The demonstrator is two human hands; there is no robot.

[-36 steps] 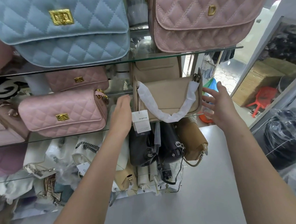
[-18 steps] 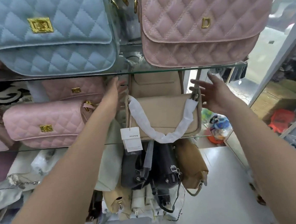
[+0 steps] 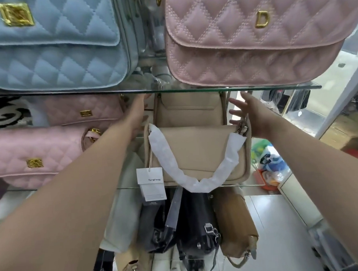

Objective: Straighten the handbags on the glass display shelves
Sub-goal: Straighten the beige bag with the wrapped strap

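A beige handbag [image 3: 197, 153] stands at the front of the middle glass shelf [image 3: 234, 186], its strap wrapped in white paper and a white tag hanging at its left. A second beige handbag [image 3: 189, 112] stands right behind it. My left hand [image 3: 136, 114] reaches with straight fingers into the gap left of the rear beige bag, under the upper glass shelf [image 3: 275, 87]. My right hand [image 3: 249, 115] is open beside the right ends of both beige bags, close to the front bag's metal strap ring.
Two pink quilted bags [image 3: 36, 155] sit left on the middle shelf. A blue quilted bag [image 3: 51, 48] and a pink quilted bag [image 3: 258, 38] stand on the upper shelf. Black and tan bags [image 3: 199, 223] crowd the shelf below. A grey floor lies at the lower right.
Both hands have moved up and deeper into the shelf, from beside the front beige bag to the sides of the rear one. The camera has come closer to the shelves.
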